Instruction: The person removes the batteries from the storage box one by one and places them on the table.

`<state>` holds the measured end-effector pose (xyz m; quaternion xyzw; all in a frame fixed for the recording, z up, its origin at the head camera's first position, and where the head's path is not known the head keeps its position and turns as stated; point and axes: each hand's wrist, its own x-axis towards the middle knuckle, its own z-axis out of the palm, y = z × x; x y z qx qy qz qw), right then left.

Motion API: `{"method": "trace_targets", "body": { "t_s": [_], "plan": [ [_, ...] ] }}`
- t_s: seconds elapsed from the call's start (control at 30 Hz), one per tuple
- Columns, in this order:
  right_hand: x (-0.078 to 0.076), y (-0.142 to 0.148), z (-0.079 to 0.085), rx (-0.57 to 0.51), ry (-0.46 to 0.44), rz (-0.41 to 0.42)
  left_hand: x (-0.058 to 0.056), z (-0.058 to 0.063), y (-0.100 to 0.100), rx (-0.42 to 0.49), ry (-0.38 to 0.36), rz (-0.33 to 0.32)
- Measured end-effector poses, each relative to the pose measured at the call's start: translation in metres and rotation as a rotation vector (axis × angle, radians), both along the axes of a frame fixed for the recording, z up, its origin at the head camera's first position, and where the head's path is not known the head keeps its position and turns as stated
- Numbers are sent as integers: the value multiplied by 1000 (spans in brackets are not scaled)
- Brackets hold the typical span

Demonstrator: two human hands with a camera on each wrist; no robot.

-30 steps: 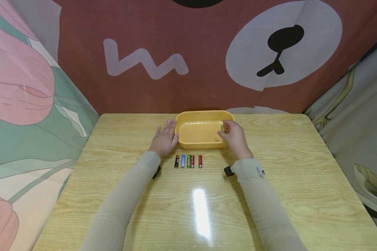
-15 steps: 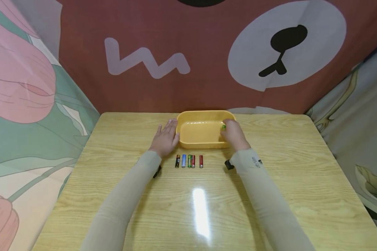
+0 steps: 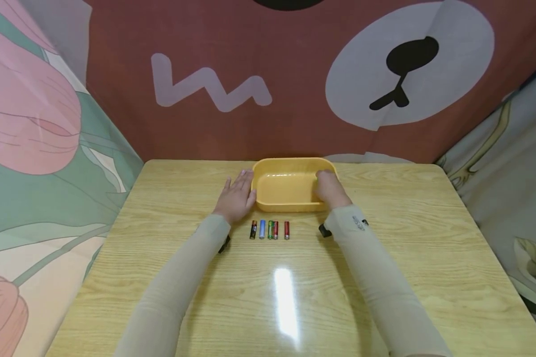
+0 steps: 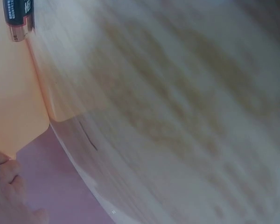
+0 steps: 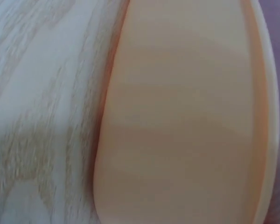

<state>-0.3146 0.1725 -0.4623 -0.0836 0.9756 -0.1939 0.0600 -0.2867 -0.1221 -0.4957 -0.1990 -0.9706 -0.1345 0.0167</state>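
Note:
A yellow plastic tray (image 3: pixel 290 207) stands at the back of the table. My left hand (image 3: pixel 234 199) lies with extended fingers against its left end; its fingertips (image 4: pixel 9 172) show at the corner of the left wrist view. Inside the tray's right end, my right hand (image 3: pixel 332 190) points down and holds a green battery, of which only a sliver shows past the fingers. The right wrist view has the tray's wall (image 5: pixel 177 116) but no fingers. In front of the tray lie a black battery (image 3: pixel 253 229), a blue one, a green one (image 3: pixel 270 229) and two red ones.
The wooden table (image 3: pixel 232 297) carries a bright light reflection near its front. A reddish-brown printed cloth (image 3: pixel 295 129) hangs right behind the table's back edge. Patterned cloths flank both sides.
My right hand has lowered into the tray's right end and turned, so the green battery is now almost hidden behind the fingers. My left hand stays at the tray's left end.

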Motion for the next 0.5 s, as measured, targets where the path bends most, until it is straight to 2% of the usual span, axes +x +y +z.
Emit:
{"method": "trace_targets", "body": {
  "t_s": [0.5],
  "plan": [
    [-7, -2, -5, 61, 12, 28, -1, -2, 1, 2, 4, 0]
  ]
}}
